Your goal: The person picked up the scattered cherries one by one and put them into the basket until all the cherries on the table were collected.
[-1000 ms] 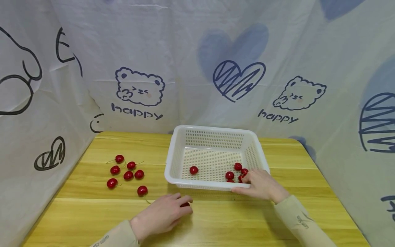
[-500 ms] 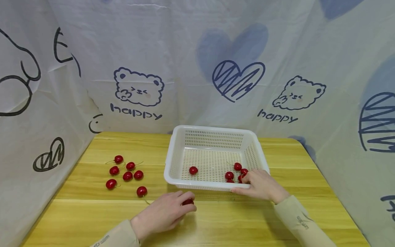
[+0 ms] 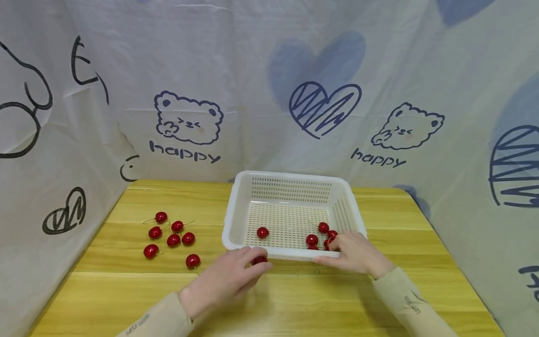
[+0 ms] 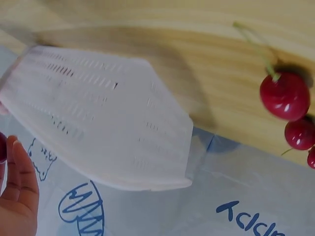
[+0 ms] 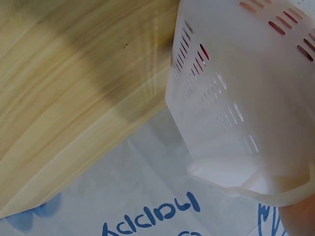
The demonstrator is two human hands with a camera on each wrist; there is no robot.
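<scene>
My left hand pinches a dark red cherry between thumb and fingers, right at the near rim of a white slotted plastic basket. In the left wrist view only a sliver of that cherry shows beside the fingers. My right hand grips the basket's near rim toward its right corner, fingers inside and thumb outside. Several cherries lie in the basket near those fingers, some partly hidden by them. Another cherry sits alone on the left of the basket floor.
Several loose cherries with stems lie on the wooden table left of the basket. One cherry lies nearest my left wrist. A printed white cloth hangs close behind the table and along both sides.
My left hand has risen and moved forward and slightly right with the cherry, from over the table to the basket's near rim. My right hand stays on the rim.
</scene>
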